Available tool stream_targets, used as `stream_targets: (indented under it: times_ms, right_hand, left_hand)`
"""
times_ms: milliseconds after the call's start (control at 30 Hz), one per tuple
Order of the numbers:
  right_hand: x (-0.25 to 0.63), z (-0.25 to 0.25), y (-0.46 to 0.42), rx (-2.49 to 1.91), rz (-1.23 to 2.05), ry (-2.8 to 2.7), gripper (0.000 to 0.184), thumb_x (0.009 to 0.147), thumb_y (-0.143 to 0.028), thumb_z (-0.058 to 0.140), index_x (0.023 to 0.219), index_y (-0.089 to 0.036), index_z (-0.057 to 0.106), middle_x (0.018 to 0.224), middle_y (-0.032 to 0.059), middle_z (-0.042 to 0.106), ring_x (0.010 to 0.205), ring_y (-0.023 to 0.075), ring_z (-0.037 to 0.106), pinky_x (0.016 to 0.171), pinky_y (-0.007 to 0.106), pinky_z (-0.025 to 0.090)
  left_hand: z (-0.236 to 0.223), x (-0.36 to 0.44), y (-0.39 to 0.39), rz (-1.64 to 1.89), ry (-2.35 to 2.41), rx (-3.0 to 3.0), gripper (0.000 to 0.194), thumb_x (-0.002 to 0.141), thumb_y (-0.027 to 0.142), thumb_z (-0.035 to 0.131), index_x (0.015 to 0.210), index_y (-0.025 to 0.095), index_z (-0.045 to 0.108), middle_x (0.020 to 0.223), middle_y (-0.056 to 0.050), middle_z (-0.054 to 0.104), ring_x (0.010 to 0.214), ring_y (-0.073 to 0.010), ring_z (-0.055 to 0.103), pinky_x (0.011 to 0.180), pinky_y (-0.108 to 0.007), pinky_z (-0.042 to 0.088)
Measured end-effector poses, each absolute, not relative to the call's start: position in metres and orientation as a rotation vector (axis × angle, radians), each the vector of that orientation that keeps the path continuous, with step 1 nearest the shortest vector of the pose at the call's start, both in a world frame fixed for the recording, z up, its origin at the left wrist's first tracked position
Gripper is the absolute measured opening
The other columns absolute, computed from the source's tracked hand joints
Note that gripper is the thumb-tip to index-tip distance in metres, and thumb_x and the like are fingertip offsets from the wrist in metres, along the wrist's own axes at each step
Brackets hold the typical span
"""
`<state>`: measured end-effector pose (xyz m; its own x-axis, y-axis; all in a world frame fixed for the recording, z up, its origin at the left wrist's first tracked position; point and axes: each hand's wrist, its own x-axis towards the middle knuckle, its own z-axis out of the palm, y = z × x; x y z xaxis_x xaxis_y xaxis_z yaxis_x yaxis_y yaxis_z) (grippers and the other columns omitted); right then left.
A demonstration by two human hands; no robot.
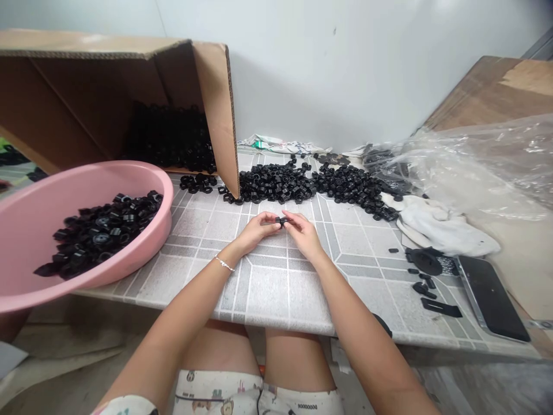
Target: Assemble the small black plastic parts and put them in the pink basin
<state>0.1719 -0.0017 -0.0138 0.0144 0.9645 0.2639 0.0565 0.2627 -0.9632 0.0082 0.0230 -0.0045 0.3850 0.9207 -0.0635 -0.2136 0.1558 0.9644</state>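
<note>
Over a grey tiled counter (pixel 280 294), a small black plastic part (pixel 281 221) was pinched between the fingertips (pixel 275 218) of the left hand (pixel 258 229) and the right hand (pixel 305 233), just below a heap of similar black parts (pixel 276 183); a pink basin (pixel 166 222) held more.

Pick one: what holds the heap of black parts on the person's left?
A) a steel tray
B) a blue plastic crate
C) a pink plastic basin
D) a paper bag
C: the black plastic parts lie heaped inside the pink plastic basin, which sits at the left of the tiled counter.
</note>
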Motion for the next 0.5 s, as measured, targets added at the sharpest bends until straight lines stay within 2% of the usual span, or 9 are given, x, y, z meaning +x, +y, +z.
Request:
stream_targets:
  times_ms: [200, 333, 400, 500]
  right_hand:
    - [0.1741, -0.0166, -0.0001, -1.053, 1.076, -1.334, 0.022, 0.073, -0.038, 0.069, 0.086, -0.020, 0.066, 0.092, 0.0052, 0.069, 0.088, 0.0201, 0.064, 0.089, 0.038, 0.048]
    - [0.1727, -0.0145, -0.0012, -1.093, 1.060, -1.309, 0.027, 0.070, -0.043, 0.071, 0.083, -0.020, 0.067, 0.085, 0.0040, 0.069, 0.080, 0.0188, 0.063, 0.082, 0.035, 0.048]
    - [0.1715, -0.0139, -0.0025, -1.159, 1.009, -1.338, 0.029, 0.071, -0.048, 0.069, 0.076, -0.019, 0.064, 0.074, 0.0013, 0.066, 0.069, 0.0164, 0.059, 0.072, 0.031, 0.047]
    - [0.1700, -0.0140, -0.0047, -1.314, 0.856, -1.437, 0.042, 0.079, -0.056, 0.058, 0.058, -0.020, 0.052, 0.053, -0.0030, 0.051, 0.055, 0.0133, 0.047, 0.060, 0.028, 0.039]
  left_hand:
    - [-0.0039, 0.0098, 0.0208, 0.926, 0.831, 1.107, 0.040, 0.061, 0.029, 0.082, 0.088, 0.013, 0.059, 0.088, -0.002, 0.062, 0.082, -0.0129, 0.061, 0.088, -0.036, 0.047]
    - [-0.0030, 0.0085, 0.0206, 0.916, 0.797, 1.058, 0.038, 0.058, 0.026, 0.084, 0.084, 0.013, 0.058, 0.087, -0.002, 0.063, 0.082, -0.0138, 0.063, 0.089, -0.038, 0.049]
    - [-0.0033, 0.0076, 0.0208, 0.901, 0.793, 1.063, 0.037, 0.058, 0.024, 0.084, 0.083, 0.013, 0.058, 0.086, -0.002, 0.063, 0.080, -0.0131, 0.063, 0.089, -0.038, 0.049]
    - [-0.0048, 0.0077, 0.0218, 0.889, 0.799, 1.126, 0.034, 0.059, 0.020, 0.082, 0.084, 0.013, 0.060, 0.087, -0.001, 0.063, 0.078, -0.0113, 0.062, 0.090, -0.036, 0.048]
